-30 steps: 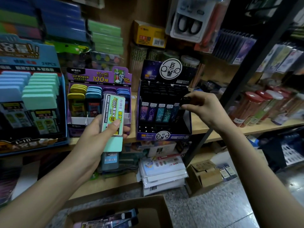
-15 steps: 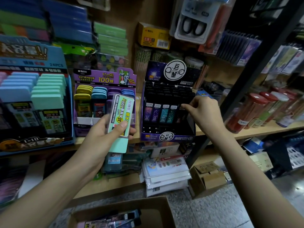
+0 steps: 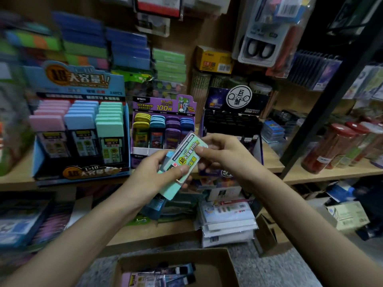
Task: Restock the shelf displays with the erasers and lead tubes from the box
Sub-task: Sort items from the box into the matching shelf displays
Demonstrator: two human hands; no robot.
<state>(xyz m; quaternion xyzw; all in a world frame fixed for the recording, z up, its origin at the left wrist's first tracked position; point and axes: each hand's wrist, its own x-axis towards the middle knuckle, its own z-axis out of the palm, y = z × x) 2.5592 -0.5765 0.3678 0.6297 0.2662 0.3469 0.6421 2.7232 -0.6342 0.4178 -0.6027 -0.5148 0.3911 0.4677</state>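
Lead case [image 3: 182, 160], centre: smooth mint-green plastic with a glossy printed label.
Cardboard box [image 3: 219, 264], near: brown, matt.
Shelf board [image 3: 335, 172]: pale wood, smooth, matt.
Display carton [image 3: 78, 79], left: blue printed card with a slight sheen.
Jars [image 3: 323, 150], right: clear glossy plastic, red lids.
Scissors pack [image 3: 259, 48], far right: clear glossy blister plastic.
Shelf post [image 3: 335, 100]: dark, matt, apparently metal.
Floor [image 3: 269, 272]: smooth speckled stone.

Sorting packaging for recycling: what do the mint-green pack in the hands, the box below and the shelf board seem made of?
The mint-green pack: probably plastic, smooth, with a glossy printed label catching light. The box: brown cardboard, matte, with thin folded walls. The shelf board: pale wood or wood-look laminate, matte; blur leaves that open.
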